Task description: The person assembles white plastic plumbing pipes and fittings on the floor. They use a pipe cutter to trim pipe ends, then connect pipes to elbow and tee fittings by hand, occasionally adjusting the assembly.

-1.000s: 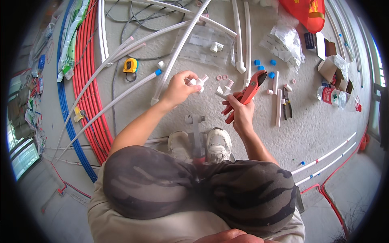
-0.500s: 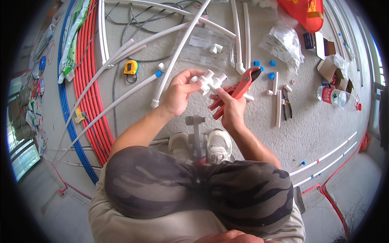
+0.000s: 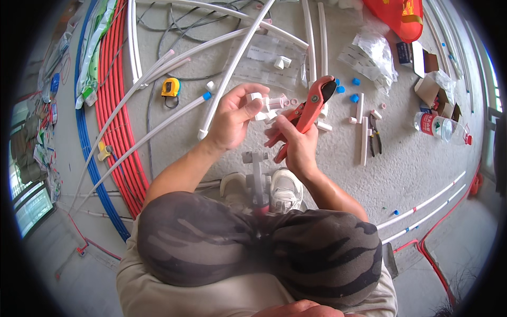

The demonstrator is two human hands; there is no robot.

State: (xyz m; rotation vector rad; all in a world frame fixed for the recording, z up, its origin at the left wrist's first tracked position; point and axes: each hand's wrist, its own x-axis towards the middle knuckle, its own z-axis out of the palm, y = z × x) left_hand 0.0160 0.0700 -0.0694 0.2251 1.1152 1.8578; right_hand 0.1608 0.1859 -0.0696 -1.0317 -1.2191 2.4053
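White plastic pipe fittings with short stubs [image 3: 274, 103] are pinched between the thumb and fingers of my left hand [image 3: 235, 117]. My right hand [image 3: 299, 143] is closed around the handles of a red pipe cutter [image 3: 312, 105], its dark blade end pointing up and away from me. The tips of my right fingers come close to the fittings; whether they touch is hard to tell. Below both hands, between my shoes, stands a grey upright tool [image 3: 257, 171] with a flat head.
Long white pipes [image 3: 232, 68] cross the floor ahead. A yellow tape measure [image 3: 170, 87] lies left, beside red pipes [image 3: 117, 100] and blue pipes [image 3: 88, 142]. At right are blue caps [image 3: 354, 98], pliers [image 3: 374, 136], short pipe pieces [image 3: 364, 141], a plastic bottle [image 3: 441, 128] and plastic bags [image 3: 369, 55].
The fittings have turned in my left hand, their stubs now pointing right. My right hand has shifted slightly left, and the pipe cutter has tipped more upright.
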